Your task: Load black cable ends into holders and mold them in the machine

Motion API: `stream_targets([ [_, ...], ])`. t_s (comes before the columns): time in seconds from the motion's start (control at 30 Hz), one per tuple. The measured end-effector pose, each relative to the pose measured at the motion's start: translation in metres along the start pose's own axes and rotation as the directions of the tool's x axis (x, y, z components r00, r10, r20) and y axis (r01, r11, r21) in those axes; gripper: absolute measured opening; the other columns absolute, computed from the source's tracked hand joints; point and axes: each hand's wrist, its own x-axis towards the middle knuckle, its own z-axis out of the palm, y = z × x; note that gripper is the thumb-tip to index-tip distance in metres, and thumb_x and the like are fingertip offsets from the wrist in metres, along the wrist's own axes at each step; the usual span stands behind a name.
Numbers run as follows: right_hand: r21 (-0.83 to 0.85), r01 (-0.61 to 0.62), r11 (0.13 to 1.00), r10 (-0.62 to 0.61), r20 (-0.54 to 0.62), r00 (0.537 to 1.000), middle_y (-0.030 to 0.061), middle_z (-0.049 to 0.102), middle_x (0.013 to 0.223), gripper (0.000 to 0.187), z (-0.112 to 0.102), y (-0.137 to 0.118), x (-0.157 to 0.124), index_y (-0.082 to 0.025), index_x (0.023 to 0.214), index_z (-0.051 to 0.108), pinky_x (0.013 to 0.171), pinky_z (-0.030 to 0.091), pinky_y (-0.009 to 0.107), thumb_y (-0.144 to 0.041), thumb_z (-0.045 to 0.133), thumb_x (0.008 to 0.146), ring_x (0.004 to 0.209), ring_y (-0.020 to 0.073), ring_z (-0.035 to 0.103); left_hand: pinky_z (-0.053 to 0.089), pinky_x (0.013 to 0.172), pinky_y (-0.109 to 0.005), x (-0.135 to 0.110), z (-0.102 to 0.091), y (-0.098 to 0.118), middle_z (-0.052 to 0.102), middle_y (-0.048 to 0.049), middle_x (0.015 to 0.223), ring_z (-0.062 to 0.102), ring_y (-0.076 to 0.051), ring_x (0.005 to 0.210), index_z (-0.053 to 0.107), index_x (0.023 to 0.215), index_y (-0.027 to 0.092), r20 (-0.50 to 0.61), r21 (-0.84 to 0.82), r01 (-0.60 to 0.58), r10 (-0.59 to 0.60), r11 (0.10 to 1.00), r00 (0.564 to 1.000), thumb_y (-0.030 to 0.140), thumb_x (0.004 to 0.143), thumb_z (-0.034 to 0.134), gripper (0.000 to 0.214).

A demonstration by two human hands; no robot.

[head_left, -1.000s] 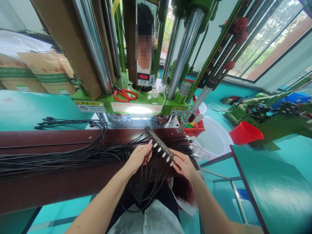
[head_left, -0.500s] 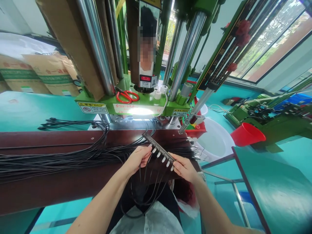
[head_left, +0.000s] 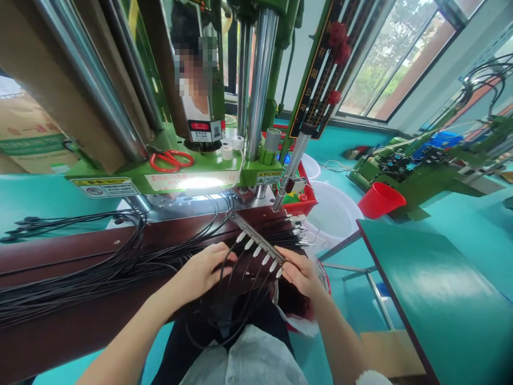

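Observation:
A narrow dark metal bar point(head_left: 256, 240) carries a row of several white connector ends, each with a black cable point(head_left: 236, 310) looping down to my lap. My right hand point(head_left: 298, 272) pinches the near end of the bar and holds it slanted above the brown bench edge point(head_left: 100, 310). My left hand point(head_left: 202, 270) is a little left of the bar, fingers curled round the hanging cables just below the connectors. A thick bundle of black cables point(head_left: 80, 272) lies along the bench to the left.
A green press machine point(head_left: 180, 176) with steel columns stands directly ahead, red scissors point(head_left: 170, 159) on its base. A white basin point(head_left: 332, 216) and a red cup point(head_left: 379, 200) sit to the right, beside a green table point(head_left: 433, 299). Cardboard boxes point(head_left: 28, 139) stand at the far left.
The view has swung to the right. My left hand has slid off the connector row, down and left onto the cables. My right hand still holds the bar's end.

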Motion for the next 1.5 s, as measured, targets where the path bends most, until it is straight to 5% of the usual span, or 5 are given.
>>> stream_targets([
  [0.3,0.166,-0.169,0.972,0.191,-0.132,0.973,-0.0058,0.035,0.052,0.043,0.004,-0.006,-0.009,-0.016,0.119,0.051,0.038,0.020,0.020,-0.038,0.047,0.083,0.041,0.0051,0.028,0.039,0.063,-0.026,0.016,0.016,-0.005,0.054,-0.0041,0.078,0.053,-0.016,0.074,0.055,0.077,0.018,-0.023,0.710,-0.015,0.044,0.704,0.999,0.023,0.087,0.033,0.025],
  [0.63,-0.336,-0.232,0.913,0.253,0.019,0.967,-0.0008,0.060,0.080,0.032,-0.017,-0.014,0.032,-0.022,0.108,0.054,0.053,0.035,0.022,-0.023,0.048,0.077,0.057,0.0095,0.047,0.039,0.065,-0.027,0.029,0.013,-0.015,0.054,-0.0027,0.086,0.055,-0.015,0.074,0.055,0.084,0.020,-0.015,0.605,0.020,-0.014,0.796,1.000,0.023,0.083,0.040,0.015],
  [0.9,-0.874,0.066,0.481,0.068,0.112,0.991,0.0000,0.053,0.065,0.012,-0.031,-0.018,0.054,-0.019,0.081,0.051,0.057,0.031,0.025,-0.030,0.046,0.081,0.058,0.0134,0.047,0.040,0.069,-0.026,0.029,-0.010,-0.007,0.057,-0.0021,0.081,0.054,-0.014,0.075,0.055,0.081,0.020,-0.258,0.425,0.049,0.069,0.904,0.964,0.029,0.084,0.038,0.019],
  [1.17,-0.621,0.059,0.781,-0.063,0.015,0.998,0.0017,0.057,0.070,0.018,-0.050,0.002,0.070,-0.018,0.073,0.055,0.059,0.040,0.025,-0.027,0.043,0.082,0.065,0.0138,0.052,0.039,0.069,-0.029,0.038,-0.053,-0.053,0.061,-0.0039,0.080,0.055,-0.019,0.076,0.057,0.080,0.020,-0.355,0.299,0.366,-0.253,0.882,0.900,0.043,0.079,0.039,0.029],
  [1.5,-0.740,0.174,0.650,-0.040,0.195,0.980,0.0009,0.064,0.075,0.019,-0.031,-0.036,0.104,-0.021,0.077,0.061,0.064,0.040,0.025,-0.022,0.042,0.082,0.069,0.0141,0.056,0.038,0.071,-0.027,0.037,-0.046,-0.066,0.066,-0.0035,0.082,0.060,-0.020,0.080,0.060,0.079,0.023,-0.257,0.254,0.420,-0.358,0.871,0.898,0.049,0.081,0.033,0.037],
])
